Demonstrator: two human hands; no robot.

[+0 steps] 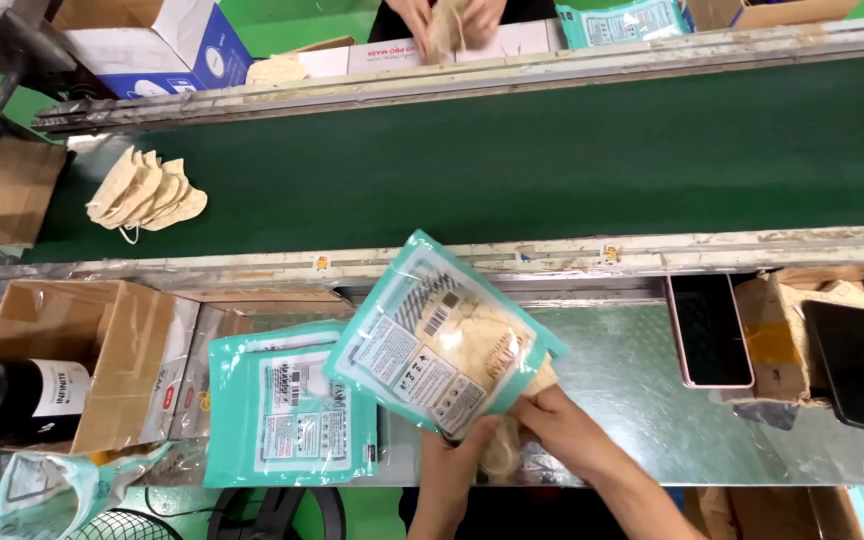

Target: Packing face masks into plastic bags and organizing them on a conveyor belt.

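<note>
Head view shows a long green conveyor belt [512, 150] crossing the scene, with a small fan of beige masks [147, 192] lying on its left part. Below it is a metal bench [642, 400]. On the left of the bench, open cardboard boxes [92, 350] stand; what is inside them I cannot tell. Beside the boxes lies a flat teal pouch [287, 405]. A second teal pouch [442, 340] is tilted above the bench, and beige masks are seen through its clear front. Both hands hold it at its lower open end: the left hand [457, 460] is closed under the pouch, the right hand [562, 425] grips the corner, and some beige mask material [502, 450] sits between them. Two dark phones [709, 328] lie on the right.
</note>
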